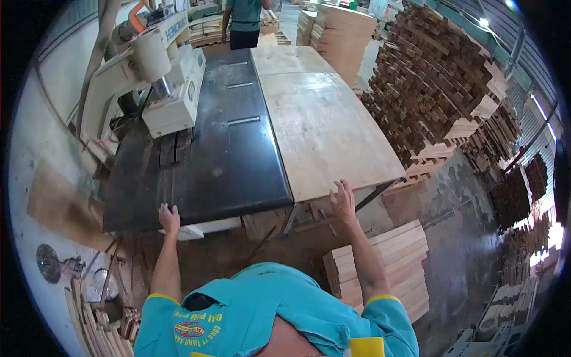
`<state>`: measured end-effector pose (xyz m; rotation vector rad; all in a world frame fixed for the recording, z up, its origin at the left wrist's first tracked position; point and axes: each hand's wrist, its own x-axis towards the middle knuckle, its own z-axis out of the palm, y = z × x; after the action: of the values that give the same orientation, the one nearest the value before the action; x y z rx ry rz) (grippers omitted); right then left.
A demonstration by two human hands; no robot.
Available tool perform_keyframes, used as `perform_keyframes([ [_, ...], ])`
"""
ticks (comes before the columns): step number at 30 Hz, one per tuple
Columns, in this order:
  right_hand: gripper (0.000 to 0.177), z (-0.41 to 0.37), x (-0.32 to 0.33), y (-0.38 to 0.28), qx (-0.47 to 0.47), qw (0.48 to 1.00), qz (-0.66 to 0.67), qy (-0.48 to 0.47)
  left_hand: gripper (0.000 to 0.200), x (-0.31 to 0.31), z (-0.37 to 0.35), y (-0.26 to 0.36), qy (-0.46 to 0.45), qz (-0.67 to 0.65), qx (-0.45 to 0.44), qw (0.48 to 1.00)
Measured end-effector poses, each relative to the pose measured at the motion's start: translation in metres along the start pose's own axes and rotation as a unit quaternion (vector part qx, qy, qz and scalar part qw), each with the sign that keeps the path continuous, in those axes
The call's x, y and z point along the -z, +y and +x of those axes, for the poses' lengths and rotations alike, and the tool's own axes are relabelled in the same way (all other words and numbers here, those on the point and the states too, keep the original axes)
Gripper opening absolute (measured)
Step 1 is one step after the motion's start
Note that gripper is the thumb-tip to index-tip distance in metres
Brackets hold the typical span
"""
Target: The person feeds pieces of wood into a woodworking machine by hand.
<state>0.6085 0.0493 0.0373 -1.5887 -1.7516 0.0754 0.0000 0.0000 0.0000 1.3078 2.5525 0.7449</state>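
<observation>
My left hand (169, 218) is at the front edge of the dark metal machine table (238, 172), fingers apart and holding nothing. My right hand (342, 201) is at the front edge of the pale plywood table (327, 137), its fingers spread with nothing between them. The two tabletops lie side by side. A white machine head (172, 110) on a thick arm stands over the left part of the dark table. Three metal strips, one of them a bright strip (243, 121), are set in the dark surface.
A stack of boards (386, 262) stands on the floor below my right arm. Large wood stacks (428, 83) rise at the right. Another person (245, 21) stands beyond the tables. Saw blades (49, 263) and wood strips (98, 333) are at the lower left.
</observation>
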Motion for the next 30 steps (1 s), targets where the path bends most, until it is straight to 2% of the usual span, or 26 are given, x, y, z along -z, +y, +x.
perform_keyframes([
  [2, 0.048, 0.026, -0.024, -0.007, 0.016, 0.999, -0.042, 0.01, 0.045, 0.02, 0.006, 0.009, 0.067, 0.066, 0.045, 0.995],
  [3, 0.048, 0.047, -0.001, 0.039, 0.022, 0.997, -0.075, -0.021, 0.045, -0.028, -0.027, 0.038, 0.029, 0.054, 0.068, 0.996],
  [5, 0.049, 0.076, -0.031, 0.053, -0.077, 0.992, -0.05, -0.092, 0.04, -0.028, -0.012, 0.056, 0.105, 0.082, 0.14, 0.981],
  [6, 0.049, 0.078, -0.045, 0.042, -0.075, 0.992, -0.042, -0.089, 0.037, -0.022, -0.002, 0.059, 0.128, 0.099, 0.159, 0.974],
  [8, 0.053, 0.076, -0.052, 0.024, -0.103, 0.971, -0.208, -0.054, 0.037, -0.021, -0.003, 0.061, 0.133, 0.093, 0.17, 0.972],
  [9, 0.053, 0.085, -0.053, 0.025, -0.101, 0.971, -0.209, -0.055, 0.037, -0.02, 0.0, 0.064, 0.135, 0.089, 0.18, 0.97],
  [11, 0.058, 0.085, -0.055, 0.026, -0.177, 0.967, -0.161, -0.093, 0.036, -0.021, 0.002, 0.065, 0.124, 0.119, 0.187, 0.967],
  [15, 0.056, 0.083, -0.058, 0.028, -0.18, 0.956, -0.199, -0.118, 0.035, -0.029, 0.003, 0.06, 0.143, 0.168, 0.156, 0.963],
  [18, 0.055, 0.086, -0.049, 0.019, -0.185, 0.959, -0.159, -0.143, 0.035, -0.023, 0.011, 0.043, 0.16, 0.166, 0.104, 0.967],
  [19, 0.055, 0.077, -0.063, 0.034, -0.167, 0.963, -0.18, -0.109, 0.035, -0.024, 0.011, 0.039, 0.165, 0.146, 0.075, 0.973],
  [20, 0.057, 0.079, -0.064, 0.035, -0.186, 0.959, -0.176, -0.122, 0.036, -0.008, 0.007, 0.061, 0.141, 0.139, 0.105, 0.975],
  [21, 0.058, 0.077, -0.065, 0.038, -0.156, 0.967, -0.173, -0.103, 0.036, 0.001, 0.0, 0.081, 0.114, 0.135, 0.135, 0.975],
  [23, 0.054, 0.072, -0.076, 0.046, -0.159, 0.963, -0.199, -0.082, 0.038, -0.023, 0.017, 0.031, 0.164, 0.156, 0.086, 0.97],
  [25, 0.054, 0.076, -0.065, 0.037, -0.14, 0.964, -0.222, -0.05, 0.042, -0.029, 0.013, 0.05, 0.175, 0.2, 0.146, 0.953],
  [27, 0.053, 0.08, -0.057, 0.026, -0.167, 0.965, -0.186, -0.075, 0.046, -0.02, 0.011, 0.064, 0.134, 0.217, 0.162, 0.953],
  [30, 0.053, 0.079, -0.058, 0.024, -0.178, 0.968, -0.162, -0.067, 0.047, -0.036, 0.036, 0.011, 0.161, 0.218, 0.151, 0.951],
])
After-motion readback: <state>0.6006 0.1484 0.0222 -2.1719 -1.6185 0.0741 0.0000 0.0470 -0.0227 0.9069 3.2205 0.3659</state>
